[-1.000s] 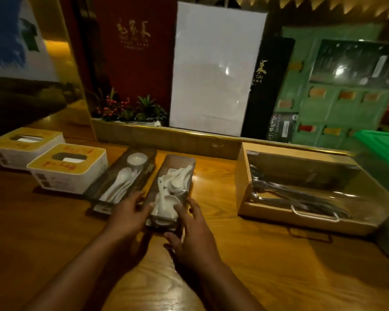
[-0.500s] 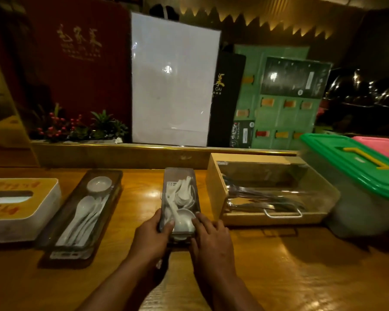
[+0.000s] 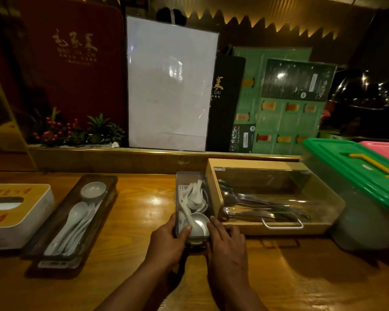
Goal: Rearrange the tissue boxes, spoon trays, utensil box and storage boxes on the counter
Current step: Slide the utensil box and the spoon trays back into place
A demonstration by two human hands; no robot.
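A narrow spoon tray [image 3: 190, 178] of white spoons and a small dish lies lengthwise against the left side of the wooden utensil box [image 3: 213, 189]. My left hand [image 3: 166, 241] grips the tray's near left corner. On the near right corner rests my right hand [image 3: 227, 245]. A second, darker spoon tray [image 3: 58, 221] with spoons and a dish lies to the left. Half of a white tissue box [image 3: 32, 218] with a yellow top shows at the left edge. Storage boxes with a green lid [image 3: 350, 167] and a pink lid [image 3: 384, 149] stand at the right.
The utensil box holds metal cutlery under a clear cover with a metal handle [image 3: 282, 225]. Behind the counter's raised ledge [image 3: 144, 158] stand menu boards and a small plant [image 3: 76, 131]. Bare wooden counter [image 3: 139, 209] lies between the two trays.
Both hands have slid the narrow spoon tray to the right, from beside the dark tray to against the utensil box. The view has turned right, so the far tissue box is out of sight.
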